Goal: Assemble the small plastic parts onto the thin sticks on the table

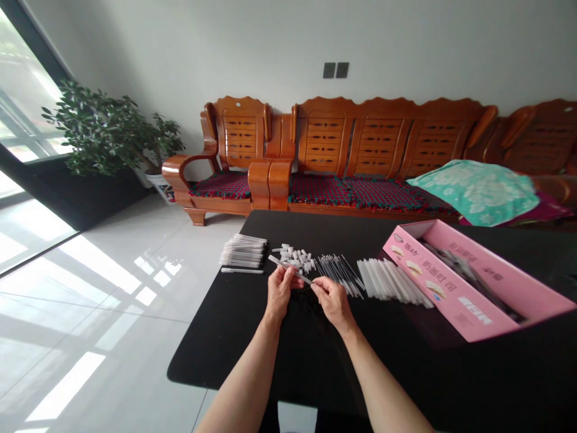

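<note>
My left hand (279,291) and my right hand (332,299) meet over a black table (279,355), fingers pinched on one thin white pen-like tube (288,267) that slants up to the left between them. Just beyond the hands lie small white caps (295,254) in a loose heap. A stack of white tubes (243,251) sits to the left, with one tube lying apart in front of it. Thin dark refills (338,269) fan out to the right, and beside them a row of clear tubes (392,281). Small dark bits lie on the table under my hands.
An open pink cardboard box (469,300) with dark items inside stands at the right. Behind the table are a wooden sofa (383,138) and armchair (229,150) with red cushions, a green cloth (482,189), and a potted plant (103,129) by the window. White tiled floor lies to the left.
</note>
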### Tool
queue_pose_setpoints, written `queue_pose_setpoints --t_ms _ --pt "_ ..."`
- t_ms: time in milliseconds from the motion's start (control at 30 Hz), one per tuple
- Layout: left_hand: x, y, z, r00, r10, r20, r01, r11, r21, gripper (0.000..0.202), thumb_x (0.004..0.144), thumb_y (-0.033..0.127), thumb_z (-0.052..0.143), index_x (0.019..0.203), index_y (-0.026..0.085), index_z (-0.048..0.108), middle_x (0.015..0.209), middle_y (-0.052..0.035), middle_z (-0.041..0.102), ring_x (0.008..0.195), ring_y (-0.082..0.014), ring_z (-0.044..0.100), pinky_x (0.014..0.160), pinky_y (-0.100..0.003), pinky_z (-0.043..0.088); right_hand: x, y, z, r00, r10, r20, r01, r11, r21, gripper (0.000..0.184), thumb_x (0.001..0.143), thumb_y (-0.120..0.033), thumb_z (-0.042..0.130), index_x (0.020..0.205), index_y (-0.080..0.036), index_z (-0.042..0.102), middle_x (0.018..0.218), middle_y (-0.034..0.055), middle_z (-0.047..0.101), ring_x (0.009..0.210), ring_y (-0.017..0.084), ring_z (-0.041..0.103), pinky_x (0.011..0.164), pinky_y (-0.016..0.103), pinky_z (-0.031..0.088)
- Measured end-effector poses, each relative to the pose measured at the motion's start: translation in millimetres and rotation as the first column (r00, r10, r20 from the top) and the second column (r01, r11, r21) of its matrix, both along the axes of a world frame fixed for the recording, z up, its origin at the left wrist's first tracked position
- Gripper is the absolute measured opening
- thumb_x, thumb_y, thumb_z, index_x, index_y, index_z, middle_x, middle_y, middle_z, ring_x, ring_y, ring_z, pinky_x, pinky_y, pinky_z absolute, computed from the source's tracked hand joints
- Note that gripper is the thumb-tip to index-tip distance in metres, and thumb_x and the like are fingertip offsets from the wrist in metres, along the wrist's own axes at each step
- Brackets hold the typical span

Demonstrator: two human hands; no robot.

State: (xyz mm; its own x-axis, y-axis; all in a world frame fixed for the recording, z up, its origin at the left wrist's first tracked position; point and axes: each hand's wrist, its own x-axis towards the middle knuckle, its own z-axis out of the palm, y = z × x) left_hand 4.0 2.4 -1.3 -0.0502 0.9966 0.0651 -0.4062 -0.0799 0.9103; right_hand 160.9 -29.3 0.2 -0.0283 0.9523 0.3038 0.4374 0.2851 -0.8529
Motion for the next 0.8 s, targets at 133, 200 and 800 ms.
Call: queue_pose_setpoints --t_ms 133,200,800 --pt "0.1 0.4 -0.3 1.000 0.016 0.000 -0.016 1.000 -0.004 0.044 0.076 0.054 0.074 0.089 0.013 0.065 0.066 -0.0017 0.067 0.055 -0.0136 0.065 0.056 -0.025 0.056 -0.3 0.9 -1.8 1.000 -0.005 -0.024 0.005 1.000 -0.012 0.029 0.090 -0.043 0.057 0.097 -0.016 0.069 0.059 -0.0023 0.055 0.051 0.012 0.048 0.048 0.022 0.035" --pt "-0.1 0.6 -0.8 1.000 0.012 0.007 -0.012 1.000 -0.004 0.044 0.076 0.054 0.075 0.090 0.013 0.065 0.066 -0.0017 0.067 0.055 -0.0134 0.066 0.056 -0.025 0.056 -0.6 0.9 -2.5 1.000 0.015 0.015 -0.015 1.000 0.000 0.033 0.093 -0.043 0.051 0.092 -0.016 0.070 0.059 -0.0010 0.057 0.051 0.012 0.048 0.048 0.022 0.034" --pt "-0.9 2.2 -4.3 1.000 0.012 0.007 -0.012 1.000 0.005 0.045 0.076 0.055 0.074 0.089 0.013 0.064 0.065 -0.0021 0.068 0.054 -0.0136 0.066 0.055 -0.025 0.056 -1.5 0.6 -1.2 1.000 -0.007 0.015 0.007 1.000 0.004 0.028 0.092 -0.042 0.055 0.092 -0.017 0.069 0.059 -0.0017 0.056 0.051 0.012 0.049 0.049 0.022 0.035"
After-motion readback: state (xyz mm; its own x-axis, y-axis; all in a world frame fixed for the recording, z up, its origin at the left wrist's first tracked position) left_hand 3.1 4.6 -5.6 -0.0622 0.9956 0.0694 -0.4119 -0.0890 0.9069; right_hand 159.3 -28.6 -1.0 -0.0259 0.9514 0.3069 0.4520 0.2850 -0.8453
